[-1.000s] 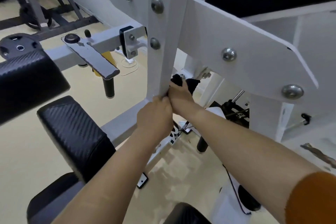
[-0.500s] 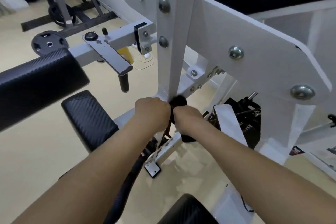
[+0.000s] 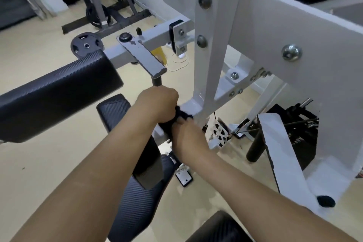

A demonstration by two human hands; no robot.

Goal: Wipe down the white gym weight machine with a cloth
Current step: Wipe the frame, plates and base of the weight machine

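The white weight machine fills the view, with a bolted upright post (image 3: 216, 35) at centre and a broad white plate (image 3: 294, 31) to its right. A dark cloth (image 3: 177, 120) is bunched against the low white bar (image 3: 191, 107) at the foot of the post. My left hand (image 3: 159, 102) is closed on the cloth's upper end. Just below and to the right, my right hand (image 3: 188, 137) grips its lower end. Most of the cloth is hidden between the two hands.
Black padded rolls (image 3: 55, 92) and a seat pad (image 3: 135, 192) lie left and below my arms. A black weight disc (image 3: 86, 45) and a dark rack (image 3: 106, 15) stand on the beige floor behind. Cables and a black weight stack (image 3: 294, 124) sit at the right.
Both hands have slid down the upright post to its foot with the cloth, and the view has moved closer and lower.
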